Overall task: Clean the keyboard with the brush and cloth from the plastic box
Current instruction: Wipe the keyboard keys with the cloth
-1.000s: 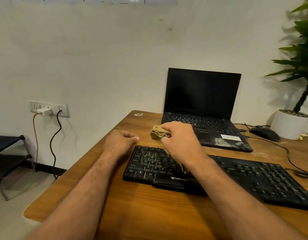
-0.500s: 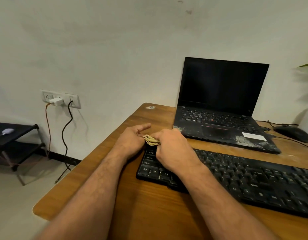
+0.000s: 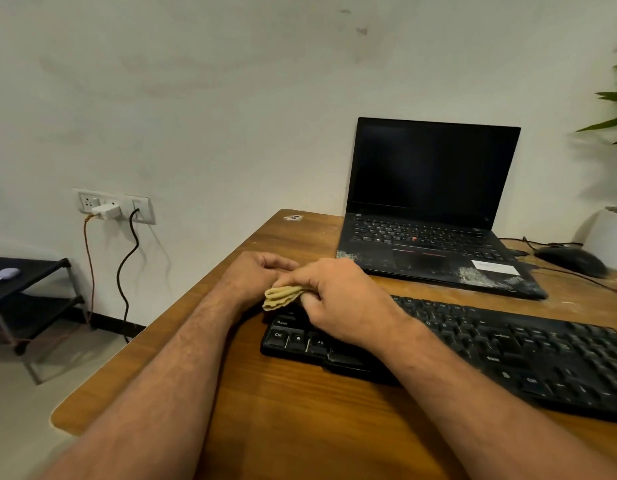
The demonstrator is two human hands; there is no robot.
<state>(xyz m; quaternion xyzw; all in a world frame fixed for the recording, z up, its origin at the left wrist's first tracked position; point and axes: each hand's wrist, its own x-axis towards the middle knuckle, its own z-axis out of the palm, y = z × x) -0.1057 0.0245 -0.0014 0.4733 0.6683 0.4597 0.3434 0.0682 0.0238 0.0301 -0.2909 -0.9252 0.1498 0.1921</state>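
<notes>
A small tan cloth [image 3: 282,296], folded into soft wrinkled layers, sits over the left end of the black keyboard [image 3: 473,344]. The right hand [image 3: 338,299] pinches it; the left hand [image 3: 255,275], fingers loosely curled, rests just beside it.

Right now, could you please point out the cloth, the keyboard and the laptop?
cloth [image 3: 281,296]: head view, folded edge beside the fingers.
keyboard [image 3: 528,351]: head view, key field's middle.
laptop [image 3: 435,168]: head view, dark screen.

On the bench [image 3: 300,427], the keyboard [image 3: 507,351] lies in front of the laptop [image 3: 435,209], with a mouse [image 3: 573,259] to the laptop's right. A wall socket [image 3: 114,206] and low shelf [image 3: 30,289] stand left of the bench.
</notes>
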